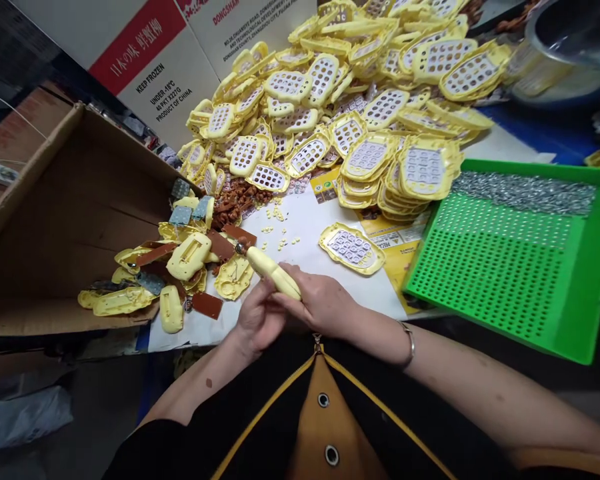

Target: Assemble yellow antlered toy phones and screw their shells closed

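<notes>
Close in front of my body, both hands grip one yellow toy phone casing [275, 272], seen edge-on. My left hand [263, 313] is closed around its near left side, and my right hand [325, 300] wraps its near right end. A dark round part [241, 247] shows at the casing's far tip; whether it is attached I cannot tell. Left of my hands lie yellow back shells [189, 257] with brown circuit boards [207, 305] and wires. A single front shell with a pale keypad [353, 249] rests on the white sheet [300, 213] beyond my right hand.
A cardboard box [75, 200] lies open on the left. Yellow front shells [287, 87] are heaped at the back, some stacked [423, 170]. On the right sit a green perforated tray [495, 280] with small screws [525, 192] and a metal bowl [545, 73]. Brown parts [240, 203] lie mid-table.
</notes>
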`<state>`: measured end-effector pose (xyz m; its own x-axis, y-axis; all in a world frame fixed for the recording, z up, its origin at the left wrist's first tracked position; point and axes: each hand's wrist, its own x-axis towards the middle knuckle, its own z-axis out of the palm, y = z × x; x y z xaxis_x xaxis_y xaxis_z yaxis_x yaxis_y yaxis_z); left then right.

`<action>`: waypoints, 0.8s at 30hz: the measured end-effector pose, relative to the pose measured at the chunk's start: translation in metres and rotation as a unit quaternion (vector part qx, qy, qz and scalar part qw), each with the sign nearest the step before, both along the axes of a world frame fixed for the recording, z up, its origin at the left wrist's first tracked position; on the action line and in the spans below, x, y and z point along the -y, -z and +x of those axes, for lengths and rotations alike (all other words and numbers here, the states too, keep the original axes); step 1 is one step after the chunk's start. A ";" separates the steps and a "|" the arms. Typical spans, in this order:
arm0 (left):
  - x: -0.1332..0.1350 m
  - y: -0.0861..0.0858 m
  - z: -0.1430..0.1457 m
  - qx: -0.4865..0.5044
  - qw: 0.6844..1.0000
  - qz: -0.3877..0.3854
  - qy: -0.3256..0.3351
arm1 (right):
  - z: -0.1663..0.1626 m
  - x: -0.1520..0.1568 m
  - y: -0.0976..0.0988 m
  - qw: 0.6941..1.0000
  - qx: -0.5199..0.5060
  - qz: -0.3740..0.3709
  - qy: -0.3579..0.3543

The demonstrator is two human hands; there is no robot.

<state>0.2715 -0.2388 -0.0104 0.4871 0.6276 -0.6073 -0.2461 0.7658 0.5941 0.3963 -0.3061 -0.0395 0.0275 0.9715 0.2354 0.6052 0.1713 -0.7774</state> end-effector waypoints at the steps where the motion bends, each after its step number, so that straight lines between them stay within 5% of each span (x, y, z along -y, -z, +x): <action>1: 0.003 -0.001 -0.001 0.007 1.000 0.005 0.019 | 0.000 0.001 -0.001 1.000 0.019 0.009 -0.011; 4: 0.008 -0.005 -0.004 0.026 0.998 0.019 0.049 | 0.000 0.003 -0.007 0.998 0.049 0.009 -0.043; 9: 0.013 -0.008 -0.005 0.029 0.995 0.062 0.070 | -0.005 0.012 -0.011 0.990 0.138 -0.028 -0.001; 17: 0.015 -0.012 -0.005 0.054 0.974 0.143 0.167 | -0.020 0.019 -0.003 0.955 0.211 0.174 0.113; 24: 0.010 -0.009 -0.003 0.095 0.981 0.155 0.065 | -0.016 0.016 0.001 0.933 0.253 0.249 0.064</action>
<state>0.2682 -0.2492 -0.0016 0.6605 0.6934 -0.2879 -0.2872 0.5876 0.7565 0.3805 -0.3225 -0.0403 -0.1014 0.7351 0.6703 0.9133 0.3360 -0.2302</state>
